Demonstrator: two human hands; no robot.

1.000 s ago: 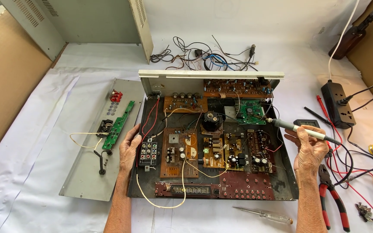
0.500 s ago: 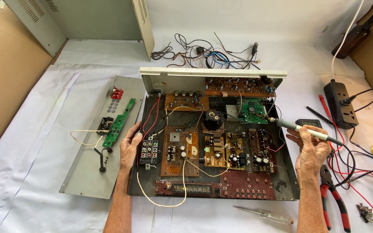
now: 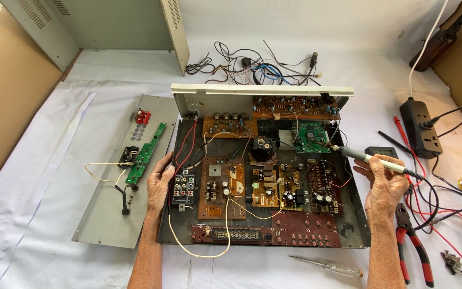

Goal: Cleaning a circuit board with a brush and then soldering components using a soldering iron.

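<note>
Nearest to the camera, just below the front edge of the open black metal chassis full of circuit boards (image 3: 355, 225), a slim screwdriver with a clear handle (image 3: 327, 265) lay on the white cloth. To the right of the chassis lay red-handled pliers (image 3: 414, 243). The left hand (image 3: 161, 183) rested on the left edge of the chassis, fingers close together and curled over the rim, beside a block of red and white sockets. The right hand (image 3: 386, 184) was at the right edge of the chassis; its fingers pinched a grey soldering iron (image 3: 372, 158), whose tip pointed left, near a green circuit board (image 3: 310, 136) inside. Left of the chassis lay a grey metal panel (image 3: 108, 214). Beyond the chassis sat a tangle of dark loose wires (image 3: 252, 67).
</note>
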